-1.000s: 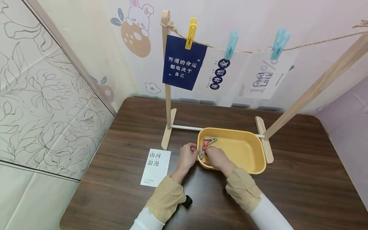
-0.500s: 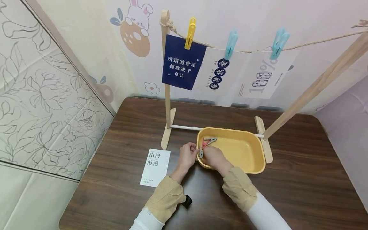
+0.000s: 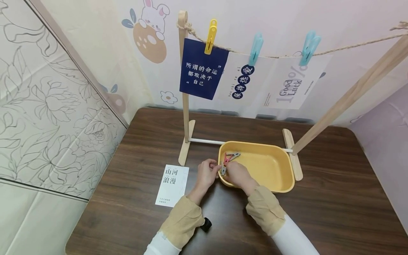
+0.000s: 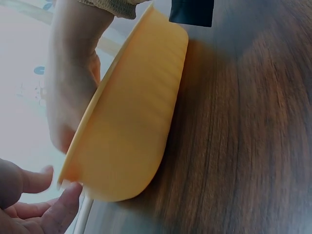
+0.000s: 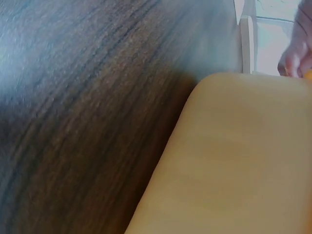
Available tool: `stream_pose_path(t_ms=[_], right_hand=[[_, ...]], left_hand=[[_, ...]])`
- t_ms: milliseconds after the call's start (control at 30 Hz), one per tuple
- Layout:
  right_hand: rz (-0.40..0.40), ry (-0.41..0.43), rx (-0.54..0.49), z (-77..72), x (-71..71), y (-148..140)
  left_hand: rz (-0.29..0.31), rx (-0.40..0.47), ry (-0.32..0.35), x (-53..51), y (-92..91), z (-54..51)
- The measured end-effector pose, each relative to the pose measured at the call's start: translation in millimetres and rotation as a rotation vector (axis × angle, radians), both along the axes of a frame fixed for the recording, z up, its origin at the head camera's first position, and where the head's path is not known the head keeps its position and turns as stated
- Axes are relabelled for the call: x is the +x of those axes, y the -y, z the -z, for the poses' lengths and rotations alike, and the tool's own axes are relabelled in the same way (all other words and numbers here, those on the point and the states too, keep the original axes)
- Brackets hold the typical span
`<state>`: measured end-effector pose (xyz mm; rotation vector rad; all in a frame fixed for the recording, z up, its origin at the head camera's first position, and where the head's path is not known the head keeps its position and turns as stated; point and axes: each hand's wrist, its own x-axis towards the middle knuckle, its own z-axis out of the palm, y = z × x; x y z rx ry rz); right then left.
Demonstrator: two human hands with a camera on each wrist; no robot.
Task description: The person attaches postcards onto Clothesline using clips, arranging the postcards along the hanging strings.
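My left hand [image 3: 207,173] is at the left end of a yellow plastic basin [image 3: 267,170]. In the left wrist view its thumb and fingers [image 4: 62,207] pinch the basin's rim. My right hand [image 3: 239,174] reaches into the same end of the basin, palm down, and its fingertips are hidden. Beside those fingers lie a red clothespin [image 3: 227,159] and grey clothespins [image 3: 224,170], close together at the left wall. Whether the right fingers grip one of them cannot be seen; the right wrist view shows mostly the basin's outer wall.
A white card [image 3: 172,186] lies on the dark wood table [image 3: 134,152] left of my left hand. Behind the basin stands a wooden rack [image 3: 186,117] with a rope. A blue card [image 3: 204,71] and two pale cards hang there from yellow and light-blue clothespins [image 3: 256,49].
My right hand has shifted slightly left and deeper among the clothespins, its forearm moving left with it. The left hand stays at the basin's rim.
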<state>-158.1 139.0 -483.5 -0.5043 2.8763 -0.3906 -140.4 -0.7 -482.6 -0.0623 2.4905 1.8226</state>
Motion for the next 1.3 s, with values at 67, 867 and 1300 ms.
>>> stream_pose_path(t_ms=[67,867,1300], right_hand=[[0.028,0.03,-0.02,-0.9,0.0,-2.5],[0.335,0.012,-0.31,-13.0,27.8,-42.2],[0.46,-0.219,-0.522,-3.7,45.5,-47.7]], left_hand=[[-0.002,-0.023,-0.032,1.1,2.5,1.1],[-0.151,-0.367,-0.229,15.9,53.3,8.0],[-0.237,-0.435,-0.191,25.1,86.0,17.3]])
